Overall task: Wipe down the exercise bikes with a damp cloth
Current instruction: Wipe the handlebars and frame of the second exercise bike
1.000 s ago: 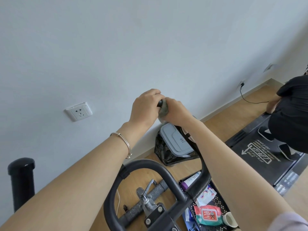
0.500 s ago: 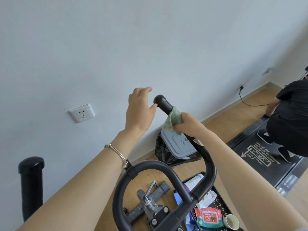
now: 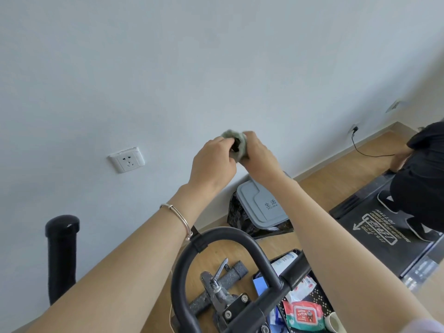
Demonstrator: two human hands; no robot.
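The exercise bike's black handlebar (image 3: 223,239) loops across the bottom centre, and its right grip rises behind my right forearm to a tip hidden between my hands. A green-grey cloth (image 3: 236,143) is wrapped over that tip. My right hand (image 3: 260,156) grips the cloth around the grip end. My left hand (image 3: 213,159) pinches the cloth and the tip from the left. The bike's other black grip (image 3: 62,251) stands upright at the lower left.
A grey-lidded bin (image 3: 262,205) in a black bag stands by the wall. A black tray (image 3: 319,294) with wipes packs and a cup lies on the floor at bottom. Another person (image 3: 422,169) crouches on a black treadmill mat (image 3: 374,227) at right. A wall socket (image 3: 126,159) is at left.
My right hand slid the cloth up the grip and over its tip. My left hand, open beside the tip half a second ago, has closed onto the cloth.
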